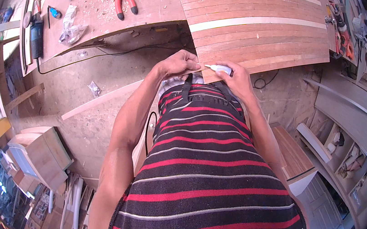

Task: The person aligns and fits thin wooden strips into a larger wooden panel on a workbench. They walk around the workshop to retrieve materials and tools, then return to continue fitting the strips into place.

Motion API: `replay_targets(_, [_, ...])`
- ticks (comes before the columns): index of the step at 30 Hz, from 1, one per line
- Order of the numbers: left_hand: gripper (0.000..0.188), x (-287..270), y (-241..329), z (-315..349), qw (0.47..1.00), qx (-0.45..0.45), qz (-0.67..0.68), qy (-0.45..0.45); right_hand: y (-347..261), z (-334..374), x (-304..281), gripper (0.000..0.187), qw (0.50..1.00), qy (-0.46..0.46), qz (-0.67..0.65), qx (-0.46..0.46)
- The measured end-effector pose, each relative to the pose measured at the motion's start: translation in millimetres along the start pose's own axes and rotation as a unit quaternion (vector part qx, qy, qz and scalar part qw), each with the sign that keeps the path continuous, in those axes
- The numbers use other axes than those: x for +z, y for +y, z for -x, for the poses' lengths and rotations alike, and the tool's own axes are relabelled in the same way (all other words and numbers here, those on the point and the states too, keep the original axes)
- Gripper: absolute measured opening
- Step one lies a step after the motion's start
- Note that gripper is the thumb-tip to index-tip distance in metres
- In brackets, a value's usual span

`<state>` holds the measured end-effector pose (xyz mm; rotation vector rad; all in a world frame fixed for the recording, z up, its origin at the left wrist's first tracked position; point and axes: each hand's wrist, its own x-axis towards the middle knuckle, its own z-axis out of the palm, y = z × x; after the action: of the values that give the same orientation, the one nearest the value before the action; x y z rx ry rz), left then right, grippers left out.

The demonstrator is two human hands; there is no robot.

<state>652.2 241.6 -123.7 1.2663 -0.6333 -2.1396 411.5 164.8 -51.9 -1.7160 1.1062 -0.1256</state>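
Observation:
A small white glue bottle [223, 70] lies in my right hand [236, 77], its thin nozzle pointing left. The nozzle tip is close to the near left corner of a striped wooden panel [262, 43], made of brown and pale strips. Just left of that corner, my left hand [178, 64] is closed, its thumb and fingers pinching the end of a thin wooden strip [195, 71]. A long pale strip [101, 100] runs out leftward behind my left forearm; I cannot tell whether it is the same piece.
Red-handled pliers [125, 2], a power tool [36, 38] with a cord, a crumpled plastic bag [73, 29] and shavings lie on the workbench [152, 10]. A curved wooden cabinet piece [41, 150] stands at left. Tools [343, 33] crowd the right edge.

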Motion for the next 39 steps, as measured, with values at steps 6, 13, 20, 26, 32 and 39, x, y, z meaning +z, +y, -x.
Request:
replay_targets(6, [0.013, 3.6, -0.5, 0.1, 1.0, 0.004, -0.004, 0.006, -4.8, 0.2, -1.7, 0.027, 1.0, 0.0, 0.022, -0.015])
replay_targets(13, [0.013, -3.6, 3.7, -3.1, 1.0, 0.006, -0.009, 0.005, -5.9, -9.3, 1.4, 0.027, 0.998, 0.012, 0.045, -0.032])
replay_targets(20, [0.015, -2.5, 7.3, -0.8, 1.0, 0.007, -0.018, 0.005, -3.4, -12.1, 2.6, 0.026, 0.997, 0.015, 0.049, -0.056])
replay_targets(26, [0.015, -2.2, 7.7, -1.2, 1.0, 0.009, -0.014, 0.007, -6.0, -12.9, 2.2, 0.026, 0.997, 0.013, 0.053, -0.048])
replay_targets(32, [0.015, -3.0, 7.0, -1.5, 1.0, 0.004, -0.007, 0.006, -6.9, -13.4, 1.4, 0.026, 0.997, 0.013, 0.059, -0.056])
replay_targets(39, [0.015, -2.7, 8.4, -1.1, 1.0, 0.005, -0.021, 0.011, -4.1, -13.4, -0.5, 0.025, 0.997, -0.006, 0.073, -0.035])
